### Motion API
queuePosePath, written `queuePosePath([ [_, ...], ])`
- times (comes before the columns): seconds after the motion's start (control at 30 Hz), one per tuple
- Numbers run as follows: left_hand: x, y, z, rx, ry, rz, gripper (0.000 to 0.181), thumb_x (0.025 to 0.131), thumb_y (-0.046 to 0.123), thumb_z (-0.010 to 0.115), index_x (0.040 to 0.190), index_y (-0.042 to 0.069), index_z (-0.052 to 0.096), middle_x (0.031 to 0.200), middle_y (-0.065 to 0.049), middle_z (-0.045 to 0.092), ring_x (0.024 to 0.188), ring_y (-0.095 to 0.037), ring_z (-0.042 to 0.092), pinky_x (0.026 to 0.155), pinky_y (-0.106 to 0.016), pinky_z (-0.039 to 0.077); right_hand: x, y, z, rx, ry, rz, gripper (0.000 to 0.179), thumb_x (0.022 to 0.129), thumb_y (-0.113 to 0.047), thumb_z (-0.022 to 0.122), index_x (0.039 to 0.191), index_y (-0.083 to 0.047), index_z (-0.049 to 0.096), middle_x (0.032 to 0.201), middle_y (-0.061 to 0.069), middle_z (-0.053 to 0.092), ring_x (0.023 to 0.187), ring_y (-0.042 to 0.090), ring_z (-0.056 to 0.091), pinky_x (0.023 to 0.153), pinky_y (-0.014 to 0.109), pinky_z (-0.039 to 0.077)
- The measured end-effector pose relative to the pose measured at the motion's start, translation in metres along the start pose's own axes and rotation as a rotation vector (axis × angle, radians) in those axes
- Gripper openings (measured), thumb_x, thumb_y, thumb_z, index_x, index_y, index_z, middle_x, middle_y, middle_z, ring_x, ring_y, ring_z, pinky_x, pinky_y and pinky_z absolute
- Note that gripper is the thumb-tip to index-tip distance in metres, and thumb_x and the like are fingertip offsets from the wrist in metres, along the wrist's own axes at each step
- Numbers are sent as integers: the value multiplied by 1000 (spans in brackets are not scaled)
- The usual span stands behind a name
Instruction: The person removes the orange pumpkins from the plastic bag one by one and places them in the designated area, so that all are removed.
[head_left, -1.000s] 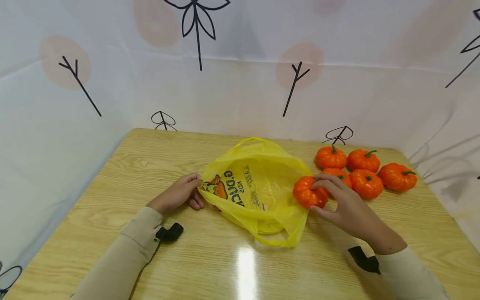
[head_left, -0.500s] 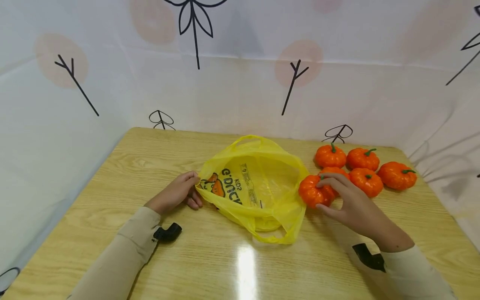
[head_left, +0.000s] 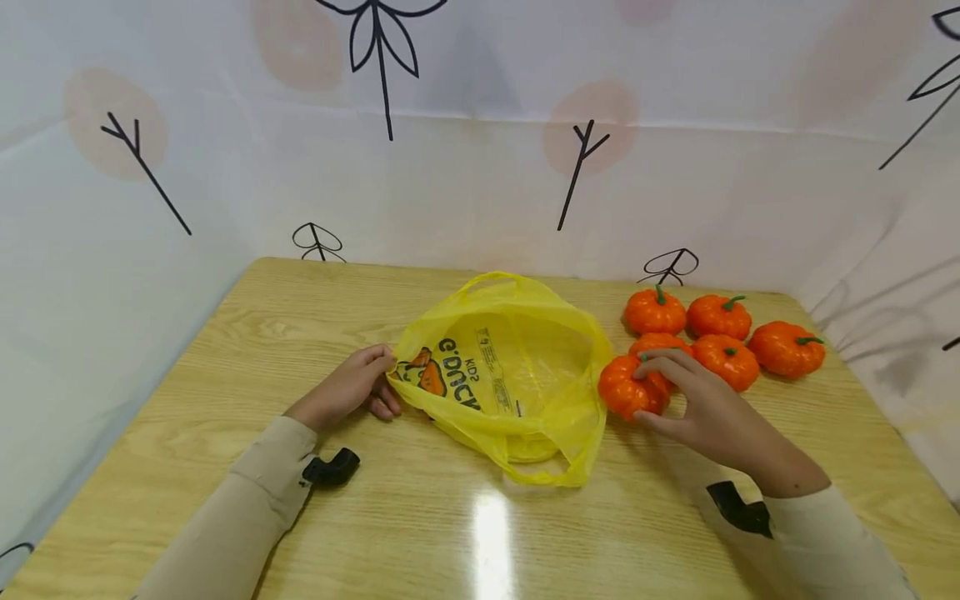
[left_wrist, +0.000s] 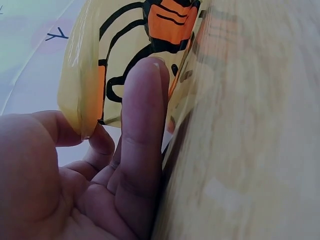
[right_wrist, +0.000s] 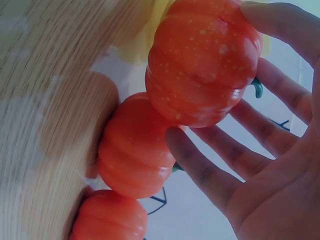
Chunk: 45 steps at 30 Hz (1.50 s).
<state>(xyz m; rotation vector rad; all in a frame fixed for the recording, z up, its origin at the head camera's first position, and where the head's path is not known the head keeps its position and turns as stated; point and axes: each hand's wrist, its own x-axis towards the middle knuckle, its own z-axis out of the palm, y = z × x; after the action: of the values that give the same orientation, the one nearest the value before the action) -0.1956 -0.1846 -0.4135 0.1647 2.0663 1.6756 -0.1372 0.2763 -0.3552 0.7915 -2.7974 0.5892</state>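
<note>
A yellow plastic bag [head_left: 525,367] with printed lettering lies on the table, its mouth spread wide. My left hand [head_left: 348,387] pinches the left edge of that mouth between thumb and index finger; in the left wrist view the other fingers [left_wrist: 142,110] stay off the plastic. With my right hand [head_left: 705,408] I hold an orange toy pumpkin [head_left: 630,387] by its sides, just right of the bag. In the right wrist view this pumpkin [right_wrist: 205,60] is off the tabletop, its green stem beside my fingers. Behind it another pumpkin [head_left: 660,342] is partly hidden.
Several more orange pumpkins [head_left: 720,317] with green stems stand grouped at the right rear of the wooden table [head_left: 390,525]. A white cloth [head_left: 450,183] with plant drawings hangs behind. Black straps [head_left: 332,468] sit at both wrists.
The held pumpkin has moved a little right, away from the bag's edge, mostly in the first half second. My left hand keeps its pinch on the bag. The head view shifts slightly.
</note>
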Motion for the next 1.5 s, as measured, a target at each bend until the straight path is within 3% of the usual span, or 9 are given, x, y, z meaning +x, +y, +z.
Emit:
queuePosePath([
  [0.33,-1,0,0,-2,1,-4,28,111,29,33,104,5,45,84,-18,66,70,-25,71,64,-39,63,0,5,1,18,-14,24,42,80,-19,87,113,-19,62,128,3,58,112,26,61,85,50,57],
  [0.67,-1,0,0,-1,4,-8,28,111,28,34,105,4,46,86,-18,66,71,-24,71,64,-38,63,-1,9,2,51,-41,38,42,80,-14,86,113,-18,60,130,7,57,112,28,60,73,35,61],
  [1.03,-1,-1,-1,-4,-1,-5,29,110,28,35,108,2,47,89,-19,66,71,-25,71,64,-38,63,1,15,0,38,-71,104,42,82,-12,83,116,-13,59,132,11,55,115,33,58,80,46,60],
  [1.27,-2,-1,-1,5,-6,-4,30,111,29,34,107,3,47,88,-18,66,73,-25,71,65,-38,63,0,20,3,44,-85,146,42,82,-9,82,117,-12,59,137,16,51,106,32,62,71,33,60],
  [1.4,-3,-1,0,4,-4,-3,29,111,29,34,106,3,47,86,-18,67,72,-25,71,65,-38,63,0,21,4,32,-84,179,41,83,-10,81,118,-8,59,141,20,49,114,38,59,85,47,59],
  [1.5,-3,-1,1,0,-1,-4,29,111,29,34,107,3,47,85,-18,67,71,-24,71,64,-38,63,1,22,5,12,-75,211,42,84,-12,80,119,-4,59,143,24,48,128,46,48,99,64,47],
])
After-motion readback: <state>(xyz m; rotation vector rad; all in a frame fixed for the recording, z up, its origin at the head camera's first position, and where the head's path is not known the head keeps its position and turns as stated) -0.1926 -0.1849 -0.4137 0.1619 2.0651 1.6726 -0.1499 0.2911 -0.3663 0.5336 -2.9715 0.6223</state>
